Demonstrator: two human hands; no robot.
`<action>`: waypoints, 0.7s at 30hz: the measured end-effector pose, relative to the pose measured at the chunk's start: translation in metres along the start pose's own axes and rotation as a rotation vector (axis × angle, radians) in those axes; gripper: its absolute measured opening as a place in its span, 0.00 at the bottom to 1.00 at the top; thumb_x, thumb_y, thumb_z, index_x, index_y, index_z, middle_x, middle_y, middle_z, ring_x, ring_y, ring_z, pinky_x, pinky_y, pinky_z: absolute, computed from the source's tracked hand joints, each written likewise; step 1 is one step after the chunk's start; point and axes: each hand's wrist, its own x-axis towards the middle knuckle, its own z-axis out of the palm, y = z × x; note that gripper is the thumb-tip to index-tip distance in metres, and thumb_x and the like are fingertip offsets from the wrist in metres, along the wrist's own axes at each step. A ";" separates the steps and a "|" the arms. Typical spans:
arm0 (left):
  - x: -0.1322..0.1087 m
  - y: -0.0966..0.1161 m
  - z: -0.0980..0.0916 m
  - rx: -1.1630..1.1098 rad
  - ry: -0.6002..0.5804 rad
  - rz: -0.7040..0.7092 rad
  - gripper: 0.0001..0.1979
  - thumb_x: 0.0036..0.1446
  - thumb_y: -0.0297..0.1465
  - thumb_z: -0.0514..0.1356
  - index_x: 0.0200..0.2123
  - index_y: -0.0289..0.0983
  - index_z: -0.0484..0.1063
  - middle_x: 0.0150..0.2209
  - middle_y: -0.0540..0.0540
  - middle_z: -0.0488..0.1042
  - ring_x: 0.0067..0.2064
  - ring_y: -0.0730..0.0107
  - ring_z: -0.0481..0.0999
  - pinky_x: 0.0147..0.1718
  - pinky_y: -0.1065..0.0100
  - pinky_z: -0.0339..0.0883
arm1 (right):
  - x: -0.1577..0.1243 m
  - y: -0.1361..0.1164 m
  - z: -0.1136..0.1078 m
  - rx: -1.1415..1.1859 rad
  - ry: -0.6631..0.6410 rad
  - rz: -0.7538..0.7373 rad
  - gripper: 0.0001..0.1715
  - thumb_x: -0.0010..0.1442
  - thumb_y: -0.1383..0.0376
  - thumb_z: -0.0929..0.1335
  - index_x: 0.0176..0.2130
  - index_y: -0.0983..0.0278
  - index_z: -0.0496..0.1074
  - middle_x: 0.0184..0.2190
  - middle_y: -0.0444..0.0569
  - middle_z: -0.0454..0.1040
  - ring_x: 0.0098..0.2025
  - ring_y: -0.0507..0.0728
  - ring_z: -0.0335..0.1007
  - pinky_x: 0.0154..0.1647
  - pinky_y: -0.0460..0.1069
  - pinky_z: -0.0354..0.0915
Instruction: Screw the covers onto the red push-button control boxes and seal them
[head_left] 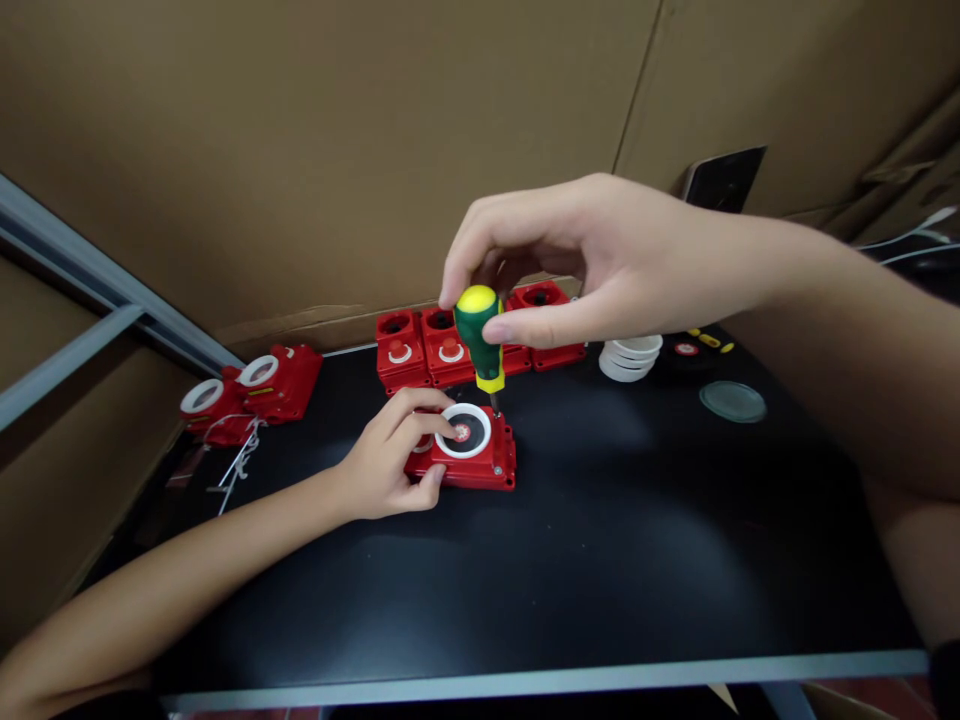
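A red box (480, 472) with a white ring (485, 437) around a dark round window lies on the black table. My left hand (397, 455) grips this box from its left side, with a fingertip resting on the window inside the ring. My right hand (555, 260) holds a screwdriver (474, 325) with a green and yellow handle, thumb on one side and fingers on the other. The screwdriver stands nearly upright, its tip at the box's far right corner. Another screw (498, 470) shows at the near right corner.
Several red boxes (401, 365) stand in a row behind, against the cardboard wall (337, 150). More red boxes (292, 385) with white rings lie at left, beside white string (241, 455). Stacked white rings (628, 360) and a clear disc (733, 401) are at right. A phone (724, 180) leans behind.
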 end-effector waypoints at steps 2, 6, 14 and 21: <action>0.000 0.000 0.001 0.001 0.007 0.008 0.16 0.69 0.31 0.64 0.57 0.39 0.71 0.57 0.36 0.76 0.54 0.54 0.82 0.51 0.55 0.83 | -0.001 0.000 -0.001 -0.019 0.008 -0.018 0.11 0.68 0.68 0.74 0.50 0.59 0.82 0.51 0.48 0.81 0.45 0.53 0.76 0.45 0.47 0.73; 0.001 0.000 0.001 0.003 0.011 0.015 0.16 0.68 0.31 0.63 0.57 0.38 0.71 0.57 0.36 0.75 0.54 0.55 0.82 0.51 0.56 0.83 | -0.001 0.000 -0.003 -0.059 -0.022 -0.031 0.11 0.68 0.71 0.73 0.49 0.62 0.84 0.52 0.50 0.75 0.42 0.50 0.72 0.42 0.46 0.69; 0.000 0.000 0.000 -0.007 -0.004 0.008 0.15 0.69 0.31 0.63 0.57 0.39 0.71 0.57 0.36 0.75 0.55 0.55 0.81 0.53 0.55 0.83 | 0.004 -0.002 0.007 -0.098 0.022 -0.004 0.11 0.71 0.56 0.77 0.48 0.60 0.87 0.42 0.48 0.77 0.44 0.54 0.72 0.43 0.48 0.68; 0.001 0.000 0.000 -0.009 -0.006 0.005 0.16 0.69 0.30 0.64 0.58 0.39 0.71 0.57 0.35 0.75 0.55 0.54 0.82 0.53 0.54 0.84 | 0.003 -0.010 0.005 0.098 0.040 0.119 0.17 0.60 0.65 0.81 0.49 0.57 0.83 0.47 0.44 0.85 0.50 0.55 0.83 0.52 0.47 0.79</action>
